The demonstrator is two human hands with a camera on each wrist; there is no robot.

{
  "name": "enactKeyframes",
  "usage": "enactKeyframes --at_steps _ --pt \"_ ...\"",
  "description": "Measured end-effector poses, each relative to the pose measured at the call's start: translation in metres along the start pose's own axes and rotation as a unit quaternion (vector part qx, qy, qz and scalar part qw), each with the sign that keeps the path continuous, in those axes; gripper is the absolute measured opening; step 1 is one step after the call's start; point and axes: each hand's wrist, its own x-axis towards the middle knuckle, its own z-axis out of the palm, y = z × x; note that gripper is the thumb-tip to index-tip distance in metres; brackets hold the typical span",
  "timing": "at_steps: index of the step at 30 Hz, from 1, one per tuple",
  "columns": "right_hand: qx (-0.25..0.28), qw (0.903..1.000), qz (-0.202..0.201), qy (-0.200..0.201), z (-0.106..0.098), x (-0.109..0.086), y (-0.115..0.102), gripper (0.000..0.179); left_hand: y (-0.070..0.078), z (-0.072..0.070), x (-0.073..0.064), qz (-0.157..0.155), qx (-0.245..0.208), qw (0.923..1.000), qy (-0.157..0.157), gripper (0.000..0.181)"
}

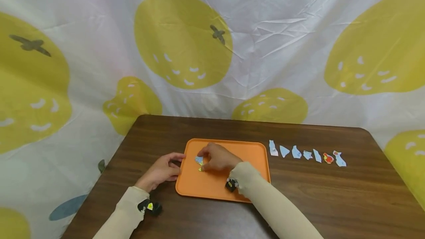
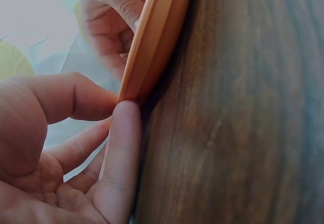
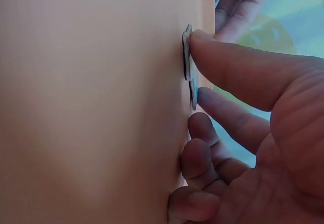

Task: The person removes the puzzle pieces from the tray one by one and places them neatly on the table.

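Note:
On an orange tray (image 1: pixel 232 187) lie small flat picture pieces: a blue one (image 1: pixel 199 159) and a yellow one (image 1: pixel 200 169). My right hand (image 1: pixel 219 158) is over the tray, thumb on one piece (image 3: pixel 187 57) and index fingertip on a second piece (image 3: pixel 193 95). Seen edge-on in the right wrist view, the two pieces lie end to end against the tray surface. My left hand (image 1: pixel 162 170) touches the tray's left edge, its thumb and a finger apart along it. Close up, fingertips of the left hand (image 2: pixel 76 148) rest against the tray rim (image 2: pixel 152 46).
Right of the tray, a row of several cut-out pieces lies on the brown wooden table (image 1: pixel 332 202), among them a red piece (image 1: pixel 328 158) and a pale blue piece (image 1: pixel 296 152). A white curtain (image 1: pixel 259 58) with yellow fruit prints hangs behind the table.

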Motion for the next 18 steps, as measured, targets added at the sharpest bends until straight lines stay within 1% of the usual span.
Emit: enactKeyframes --at_steps 3,11,18 --pt "0.013 0.9999 -0.002 0.002 -0.001 -0.002 0.000 0.047 0.000 0.001 0.000 -0.001 -0.002 1.0000 0.001 0.056" --pt "0.083 0.9964 -0.016 -0.006 -0.003 -0.009 0.003 0.042 0.000 0.001 0.002 -0.004 0.001 1.0000 0.004 0.055" --pt "0.106 0.9941 -0.021 -0.001 -0.010 -0.016 0.008 0.036 0.000 0.001 0.001 -0.004 0.001 1.0000 0.002 0.056"
